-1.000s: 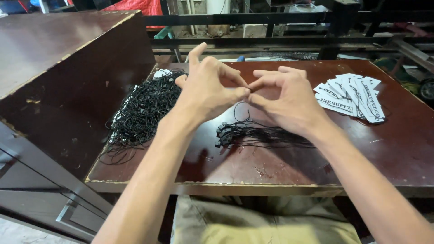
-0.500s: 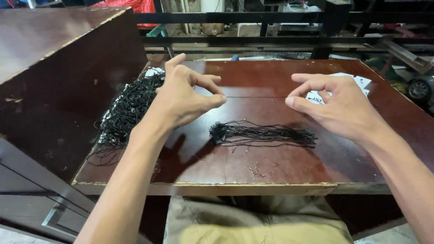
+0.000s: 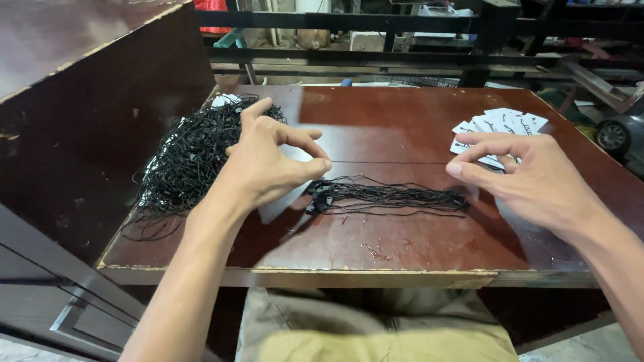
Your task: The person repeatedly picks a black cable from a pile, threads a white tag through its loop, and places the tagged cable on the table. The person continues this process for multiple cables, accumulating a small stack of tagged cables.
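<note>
— Head view, what did it show of the hands?

— Both were raised over the brown table (image 3: 402, 121). The left hand (image 3: 268, 164) sat left of centre, thumb and forefinger pressed together on a thin black string (image 3: 382, 162), the other fingers curled loosely above. The right hand (image 3: 530, 177) sat at the right of the frame, its thumb and forefinger pinched the same way.

— And the string between them?

— It ran taut, a straight line across the middle of the frame from one pinch to the other (so fine it could barely be made out against the wood).

— What lay underneath?

— A small bundle of black strings (image 3: 389, 196) stretched flat on the table, just below the taut one, in the centre. A big tangled heap of black strings (image 3: 188, 157) filled the left side of the table, behind the left wrist.

— Anything else?

— A fan of white paper tags (image 3: 503, 124) at the upper right, just beyond the right hand's fingers.
</note>
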